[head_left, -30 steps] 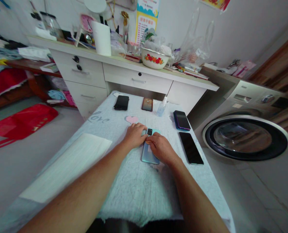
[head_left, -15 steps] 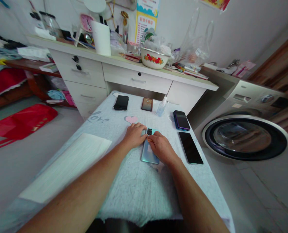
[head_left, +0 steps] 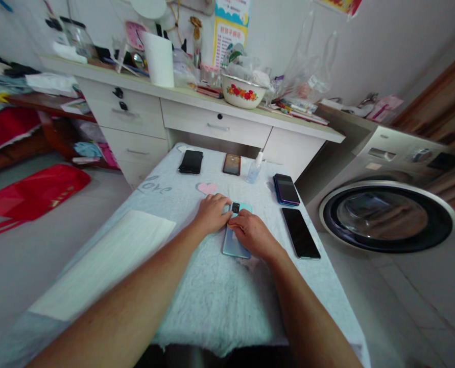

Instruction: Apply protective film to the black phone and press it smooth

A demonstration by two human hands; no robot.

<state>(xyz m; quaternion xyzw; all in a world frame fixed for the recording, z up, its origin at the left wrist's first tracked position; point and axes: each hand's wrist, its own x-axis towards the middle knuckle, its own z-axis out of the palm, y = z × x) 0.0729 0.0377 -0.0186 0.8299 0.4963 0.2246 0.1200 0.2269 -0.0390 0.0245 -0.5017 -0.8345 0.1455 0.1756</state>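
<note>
A pale blue, shiny smartphone [head_left: 235,249] lies face down on the cloth-covered table, its dark camera block at the far end. My left hand [head_left: 213,213] grips the phone's upper left edge, thumb beside the camera. Over the phone's back is my right hand [head_left: 252,231], its fingertips pinched together against the surface near the left edge. Whatever those fingertips may hold is hidden. Part of a pale patch on the phone's back shows below the fingers.
To the right lie a black-screened phone [head_left: 301,233] and a stack of phones [head_left: 286,189]. At the back are a black phone [head_left: 191,162], a brown phone [head_left: 232,164] and a clear spray bottle [head_left: 254,168]. A white sheet [head_left: 108,260] lies left; a washing machine [head_left: 388,204] stands right.
My right fingertips have slid slightly left and toward me across the phone's back. My left hand keeps its place at the phone's edge.
</note>
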